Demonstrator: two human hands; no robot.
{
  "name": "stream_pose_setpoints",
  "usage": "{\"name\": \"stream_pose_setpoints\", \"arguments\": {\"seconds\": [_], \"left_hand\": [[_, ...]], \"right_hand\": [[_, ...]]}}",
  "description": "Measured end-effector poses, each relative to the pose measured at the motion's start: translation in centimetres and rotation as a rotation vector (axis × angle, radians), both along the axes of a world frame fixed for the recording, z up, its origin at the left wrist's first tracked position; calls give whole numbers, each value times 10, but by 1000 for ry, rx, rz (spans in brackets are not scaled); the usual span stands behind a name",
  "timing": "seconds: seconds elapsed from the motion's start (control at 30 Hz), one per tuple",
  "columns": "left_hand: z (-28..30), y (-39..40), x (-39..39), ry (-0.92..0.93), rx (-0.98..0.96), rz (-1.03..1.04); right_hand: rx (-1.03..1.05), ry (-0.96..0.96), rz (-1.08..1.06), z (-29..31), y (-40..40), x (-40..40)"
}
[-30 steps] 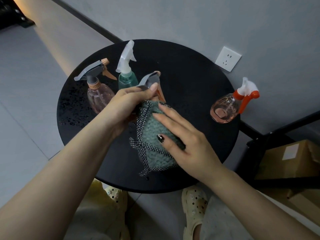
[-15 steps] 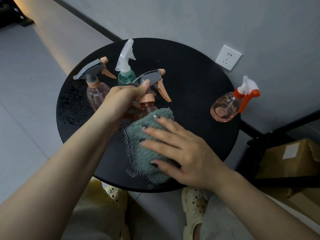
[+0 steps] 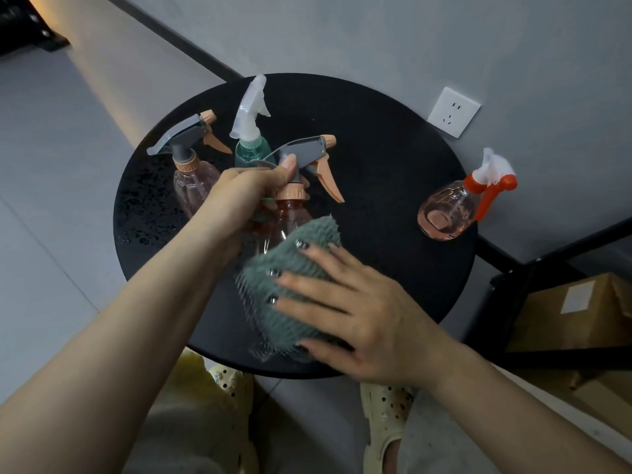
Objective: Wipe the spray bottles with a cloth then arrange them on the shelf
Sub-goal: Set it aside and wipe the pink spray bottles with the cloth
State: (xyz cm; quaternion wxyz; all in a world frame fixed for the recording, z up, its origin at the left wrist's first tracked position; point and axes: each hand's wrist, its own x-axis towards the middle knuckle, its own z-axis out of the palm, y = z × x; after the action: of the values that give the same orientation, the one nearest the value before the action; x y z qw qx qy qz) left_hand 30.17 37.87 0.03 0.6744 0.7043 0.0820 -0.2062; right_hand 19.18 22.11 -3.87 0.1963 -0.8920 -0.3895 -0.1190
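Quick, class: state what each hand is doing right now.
Left hand: grips the held spray bottle at its neck.
Right hand: fingers straight, pressing the cloth.

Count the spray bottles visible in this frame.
4: one gripped by the left hand under the cloth, a pink one and a green one behind it, an orange-triggered one at the table's right edge.

Left hand point(image 3: 239, 196) grips neck of pink spray bottle point(image 3: 290, 213) over black round table point(image 3: 393, 186). Right hand point(image 3: 352, 313) presses green cloth point(image 3: 290, 289) against bottle body. Red-trigger bottle point(image 3: 451, 210) at table's 3 o'clock; two more bottles at 10 to 11 o'clock.
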Motion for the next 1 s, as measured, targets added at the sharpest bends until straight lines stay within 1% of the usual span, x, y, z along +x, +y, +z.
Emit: {"name": "stream_pose_setpoints", "arguments": {"seconds": [0.1, 0.17, 0.23, 0.3, 0.37, 0.43, 0.47, 0.53, 0.57, 0.63, 0.73, 0.8, 0.83, 0.9, 1.0], "left_hand": [[-2, 1, 0, -28, 46, -40], [-4, 0, 0, -15, 47, -58], [-6, -2, 1, 14, 7, -56], [-7, -5, -1, 43, -39, -32], [-7, -8, -3, 55, -15, -19], [-8, -9, -3, 69, 1, -15], [-8, -8, -2, 78, -8, -18], [-8, -4, 0, 89, -45, -34], [-7, -2, 1, 91, -67, -33], [-6, 0, 3, 94, -106, -3], [-4, 1, 4, 75, -54, 6], [-4, 0, 3, 54, -10, -9], [-5, -1, 3, 49, -6, -9], [-5, -2, 3, 52, -26, -5], [-6, -5, 2, 63, -103, -34]], "right_hand": [[-87, -62, 56, -4, -1, 0], [-72, -40, 22, -5, -2, 2], [21, 54, -62, -5, -3, 5], [183, 230, -181, -3, -3, 8], [359, 418, -269, -1, -3, 12], [478, 509, -290, 0, -1, 14], [500, 526, -282, 0, 0, 13], [452, 499, -248, 0, 1, 9], [385, 443, -228, -1, 1, 6], [217, 267, -167, -2, 0, 2], [18, 27, -9, -5, -2, -1], [-49, -35, 48, -4, -4, 1], [-47, -36, 52, -4, -6, 2], [36, 26, 16, -4, -6, 4], [257, 223, -104, -5, -3, 6]]}}
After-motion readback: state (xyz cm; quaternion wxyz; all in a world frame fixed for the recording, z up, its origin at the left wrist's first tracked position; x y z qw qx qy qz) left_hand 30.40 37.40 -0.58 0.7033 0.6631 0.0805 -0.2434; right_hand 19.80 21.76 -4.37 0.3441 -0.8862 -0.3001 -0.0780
